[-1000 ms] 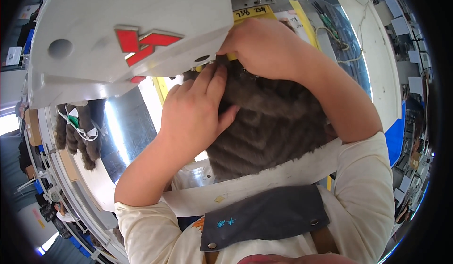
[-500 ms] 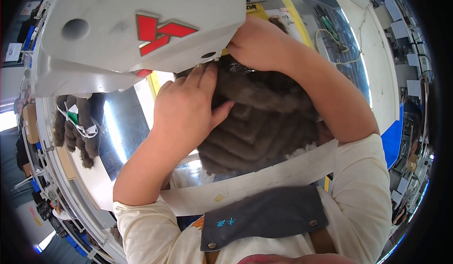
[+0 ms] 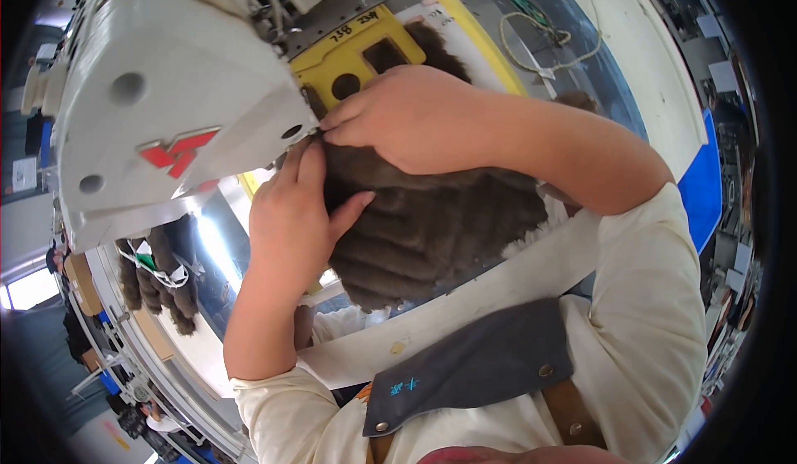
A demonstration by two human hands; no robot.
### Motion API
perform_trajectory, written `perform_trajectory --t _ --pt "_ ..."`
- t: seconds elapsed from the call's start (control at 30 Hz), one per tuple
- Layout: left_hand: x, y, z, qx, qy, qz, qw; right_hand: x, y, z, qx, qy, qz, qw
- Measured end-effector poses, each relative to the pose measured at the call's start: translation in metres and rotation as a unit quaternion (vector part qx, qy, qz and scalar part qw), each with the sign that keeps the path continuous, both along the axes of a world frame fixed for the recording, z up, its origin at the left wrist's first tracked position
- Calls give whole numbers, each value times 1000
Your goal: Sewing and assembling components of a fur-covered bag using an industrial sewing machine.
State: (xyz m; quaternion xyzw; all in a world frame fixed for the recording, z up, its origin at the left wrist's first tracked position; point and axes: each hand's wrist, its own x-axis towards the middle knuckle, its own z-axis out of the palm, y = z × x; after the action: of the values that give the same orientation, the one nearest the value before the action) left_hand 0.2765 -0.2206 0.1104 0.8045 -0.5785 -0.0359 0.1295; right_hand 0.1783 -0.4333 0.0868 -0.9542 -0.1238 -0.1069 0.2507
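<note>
A brown fur piece [image 3: 432,232] with ridged strips lies below a white sewing machine head [image 3: 199,90]. My left hand [image 3: 290,215] presses on the fur's left part, fingers stretched and thumb spread, the fingertips reaching in by the machine head. Across the fur's far edge lies my right hand [image 3: 407,119], its fingers bent together and pinching the edge close to the needle area. The machine head and my fingers hide the exact stitching point. Just beyond my right hand sits a yellow plate [image 3: 357,45] with cut-out holes and dark fur showing in one of them.
More brown fur strips [image 3: 162,277], tied with a white band, hang at the left. Green-handled tweezers [image 3: 525,6] and a pale cord [image 3: 573,61] rest at the far right. A white table edge [image 3: 465,319] runs in front of me. A blue panel [image 3: 704,190] stands at the right.
The view has shifted, so the machine head sits farther left and more of the yellow plate shows. My right hand's fingers, partly hidden behind the head before, are now visible at the fur's edge.
</note>
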Motion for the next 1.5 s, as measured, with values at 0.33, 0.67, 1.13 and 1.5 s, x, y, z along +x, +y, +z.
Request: perform_trajectory --t 0.33,0.67,1.13,1.5 --pt "7 -1 4 54 6 8 998 6 4 11 -57 101 34 993" --pt "10 0 2 63 24 5 998 4 8 10 -70 77 33 994" --pt "0 5 13 130 13 12 991 -10 21 28 -120 119 52 984" --pt "-9 4 17 130 3 -36 991 -22 27 40 -81 181 40 979"
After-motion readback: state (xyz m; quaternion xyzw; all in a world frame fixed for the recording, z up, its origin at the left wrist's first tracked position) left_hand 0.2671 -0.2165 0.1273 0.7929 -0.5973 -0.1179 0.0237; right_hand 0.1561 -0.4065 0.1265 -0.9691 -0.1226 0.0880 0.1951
